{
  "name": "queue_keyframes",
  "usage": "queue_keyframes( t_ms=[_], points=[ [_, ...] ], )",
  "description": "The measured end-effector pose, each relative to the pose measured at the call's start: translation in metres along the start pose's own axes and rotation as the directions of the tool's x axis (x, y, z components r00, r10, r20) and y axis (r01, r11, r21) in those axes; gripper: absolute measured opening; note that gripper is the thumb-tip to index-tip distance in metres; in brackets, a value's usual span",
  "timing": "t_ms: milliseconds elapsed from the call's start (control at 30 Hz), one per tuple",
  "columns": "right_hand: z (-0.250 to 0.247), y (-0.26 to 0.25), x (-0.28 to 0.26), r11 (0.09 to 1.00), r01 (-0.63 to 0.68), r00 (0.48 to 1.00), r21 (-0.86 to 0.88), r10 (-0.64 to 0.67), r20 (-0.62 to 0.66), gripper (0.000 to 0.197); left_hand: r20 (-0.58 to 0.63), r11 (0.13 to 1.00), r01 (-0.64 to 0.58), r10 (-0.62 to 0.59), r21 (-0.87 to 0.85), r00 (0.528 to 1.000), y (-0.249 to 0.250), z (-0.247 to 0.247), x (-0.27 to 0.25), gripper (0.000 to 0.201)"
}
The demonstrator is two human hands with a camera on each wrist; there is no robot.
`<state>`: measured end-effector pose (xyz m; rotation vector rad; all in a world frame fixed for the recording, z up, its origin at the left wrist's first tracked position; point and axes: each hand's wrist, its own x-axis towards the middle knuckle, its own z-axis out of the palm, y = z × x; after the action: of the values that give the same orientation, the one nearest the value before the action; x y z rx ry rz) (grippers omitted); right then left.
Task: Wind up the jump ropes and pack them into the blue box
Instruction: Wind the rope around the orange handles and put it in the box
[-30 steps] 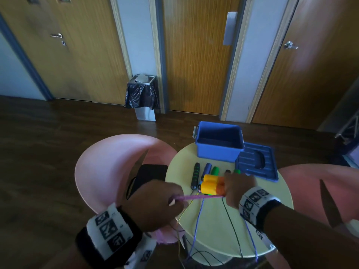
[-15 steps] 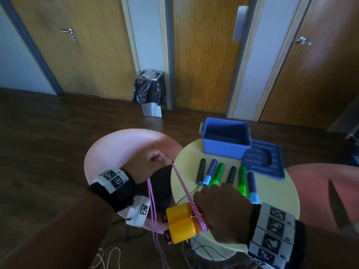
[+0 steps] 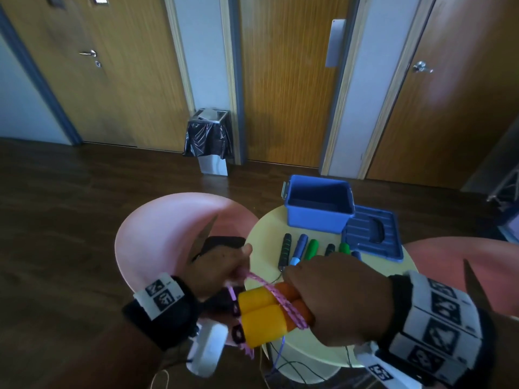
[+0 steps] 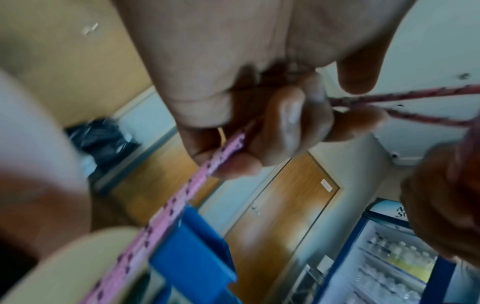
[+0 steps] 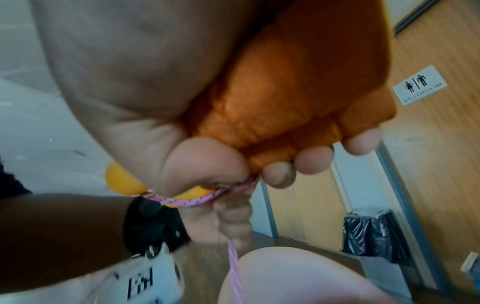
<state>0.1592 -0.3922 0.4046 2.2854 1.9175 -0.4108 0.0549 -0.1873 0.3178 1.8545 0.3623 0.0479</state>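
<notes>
Meanwhile right hand (image 3: 337, 299) clasps cylindrical orange-yellow handles (image 3: 264, 315) (foam-gripped); left hand (image 3: 219, 270) pinches braided pink rope (image 3: 269, 290).

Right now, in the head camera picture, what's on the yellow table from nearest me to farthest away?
Right hand gripping the orange-yellow handles → row of loose rope handles → blue box.

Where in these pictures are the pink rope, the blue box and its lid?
pink rope (image 3: 283, 304): head view, the strands wound across the yellow-and-orange handles.
blue box (image 3: 317, 220): head view, its front wall.
lid (image 3: 365, 245): head view, the ribbed top, lying flat beside the box.
</notes>
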Motion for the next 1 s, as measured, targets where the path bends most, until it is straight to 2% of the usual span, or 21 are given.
queue_keyframes(
  t_ms=[33, 100, 167, 267, 333, 433, 533, 633, 667, 700, 800, 900, 1000],
  points=[
    [0.000, 0.005, 0.001, 0.999, -0.027, 1.000, -0.036, 0.027, 0.005, 0.028, -0.060, 0.993, -0.043, 0.050, 0.109, 0.997, 0.010, -0.012, -0.003, 0.060],
    [0.002, 0.021, 0.007, 0.988, -0.114, 0.993, -0.100, 0.112, -0.022, 0.028, -0.075, 0.986, -0.120, 0.129, 0.116, 0.989, 0.029, -0.030, -0.015, 0.058],
    [0.002, 0.042, 0.017, 0.958, -0.263, 0.964, -0.114, 0.255, -0.079, 0.029, 0.029, 0.982, -0.170, 0.168, 0.088, 0.985, 0.045, -0.034, -0.031, 0.054],
    [0.002, 0.074, 0.032, 0.899, -0.436, 0.891, 0.038, 0.437, -0.125, 0.028, 0.183, 0.917, -0.254, 0.205, 0.307, 0.961, 0.058, -0.011, -0.054, 0.045],
    [0.001, 0.089, 0.037, 0.865, -0.486, 0.857, 0.128, 0.500, -0.123, 0.026, 0.187, 0.834, -0.314, 0.255, 0.453, 0.949, 0.059, 0.005, -0.062, 0.051],
    [0.007, 0.094, 0.042, 0.858, -0.500, 0.849, 0.118, 0.513, -0.128, 0.025, 0.123, 0.698, -0.342, 0.344, 0.629, 0.931, 0.051, 0.008, -0.064, 0.051],
    [0.020, 0.080, 0.046, 0.885, -0.465, 0.878, -0.037, 0.455, -0.149, 0.025, 0.121, 0.571, -0.359, 0.412, 0.738, 0.903, 0.055, -0.002, -0.064, 0.043],
    [0.036, 0.049, 0.047, 0.924, -0.314, 0.949, -0.219, 0.301, -0.089, 0.030, 0.157, 0.437, -0.378, 0.461, 0.816, 0.873, 0.070, -0.014, -0.061, 0.039],
    [0.040, 0.037, 0.045, 0.937, -0.239, 0.971, -0.255, 0.232, -0.057, 0.028, 0.146, 0.420, -0.369, 0.475, 0.829, 0.868, 0.074, -0.020, -0.056, 0.041],
    [0.043, 0.025, 0.042, 0.948, -0.168, 0.986, -0.272, 0.166, -0.029, 0.026, 0.121, 0.434, -0.350, 0.473, 0.830, 0.873, 0.075, -0.026, -0.050, 0.043],
    [0.049, -0.012, 0.030, 0.952, -0.024, 1.000, -0.305, 0.022, -0.010, 0.020, 0.074, 0.556, -0.291, 0.380, 0.779, 0.922, 0.070, -0.043, -0.024, 0.038],
    [0.036, -0.037, 0.019, 0.956, -0.021, 0.999, -0.293, 0.008, -0.047, 0.021, 0.047, 0.706, -0.179, 0.202, 0.685, 0.978, 0.049, -0.048, -0.003, 0.030],
    [0.013, -0.045, 0.007, 0.975, -0.007, 0.998, -0.220, -0.007, -0.064, 0.030, 0.033, 0.836, -0.066, 0.057, 0.545, 0.998, 0.011, -0.041, 0.006, 0.037]
  ],
)
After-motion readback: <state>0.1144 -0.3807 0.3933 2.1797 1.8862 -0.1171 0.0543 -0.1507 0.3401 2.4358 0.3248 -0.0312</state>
